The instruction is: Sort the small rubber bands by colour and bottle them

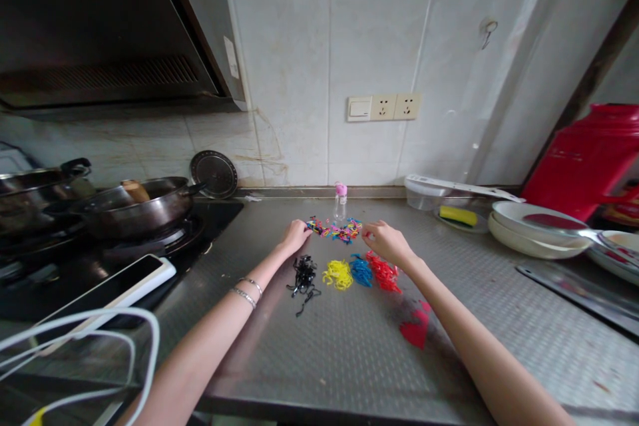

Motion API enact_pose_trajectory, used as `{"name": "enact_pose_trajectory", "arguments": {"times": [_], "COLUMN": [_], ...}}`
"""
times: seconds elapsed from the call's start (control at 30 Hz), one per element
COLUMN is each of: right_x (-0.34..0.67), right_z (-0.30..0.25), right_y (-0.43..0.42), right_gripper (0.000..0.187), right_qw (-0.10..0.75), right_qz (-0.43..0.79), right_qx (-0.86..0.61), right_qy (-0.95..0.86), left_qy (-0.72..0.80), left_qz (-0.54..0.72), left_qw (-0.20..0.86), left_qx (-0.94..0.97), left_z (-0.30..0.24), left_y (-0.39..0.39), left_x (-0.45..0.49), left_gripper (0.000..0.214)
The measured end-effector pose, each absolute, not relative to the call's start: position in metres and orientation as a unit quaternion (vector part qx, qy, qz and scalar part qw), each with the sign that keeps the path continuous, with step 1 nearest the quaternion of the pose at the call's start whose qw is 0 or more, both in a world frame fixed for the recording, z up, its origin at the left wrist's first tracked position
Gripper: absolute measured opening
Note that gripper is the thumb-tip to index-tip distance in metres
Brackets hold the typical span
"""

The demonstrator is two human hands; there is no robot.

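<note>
A mixed heap of small coloured elastic bands (335, 229) lies on the steel counter (349, 346). My left hand (294, 235) rests at the heap's left end with fingers curled, and what it holds is too small to see. My right hand (384, 240) is at the heap's right end, fingers pinched together. In front of the hands lie sorted piles: black bands (303, 275), yellow bands (338, 273), blue bands (360, 270) and red bands (383, 272). A small clear bottle with a pink cap (340, 202) stands just behind the heap.
A gas hob with a wok (134, 206) and a second pan is at the left. A phone (107, 286) and white cable (74, 339) lie near the front left. Plates and bowls (536, 226), a plastic box (424, 192) and a red container (586, 160) are on the right.
</note>
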State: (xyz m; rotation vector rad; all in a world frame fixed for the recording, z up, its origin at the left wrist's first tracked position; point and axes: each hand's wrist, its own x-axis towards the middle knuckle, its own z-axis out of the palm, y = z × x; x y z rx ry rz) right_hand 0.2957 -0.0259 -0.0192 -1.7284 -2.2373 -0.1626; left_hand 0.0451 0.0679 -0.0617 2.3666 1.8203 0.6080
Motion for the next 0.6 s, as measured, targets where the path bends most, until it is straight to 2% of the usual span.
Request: {"name": "enact_pose_trajectory", "arguments": {"times": [0.2, 0.37, 0.5, 0.6], "right_x": [0.297, 0.298, 0.297, 0.297], "right_z": [-0.027, -0.028, -0.025, -0.025], "right_y": [-0.021, -0.022, -0.025, -0.025], "right_gripper": [0.019, 0.019, 0.020, 0.020], "right_qw": [0.157, 0.159, 0.155, 0.154], "right_qz": [-0.072, -0.065, -0.050, -0.045], "right_qx": [-0.590, -0.591, -0.607, -0.611], "right_qy": [-0.789, -0.788, -0.778, -0.775], "left_qy": [0.612, 0.602, 0.585, 0.583], "left_qz": [0.175, 0.219, 0.278, 0.329], "left_qw": [0.015, 0.009, 0.049, 0.130], "left_qx": [0.771, 0.768, 0.761, 0.732], "left_z": [-0.061, -0.066, -0.066, -0.062], "left_y": [0.063, 0.068, 0.073, 0.076], "left_x": [0.046, 0.043, 0.038, 0.034], "left_gripper": [0.029, 0.028, 0.029, 0.027]}}
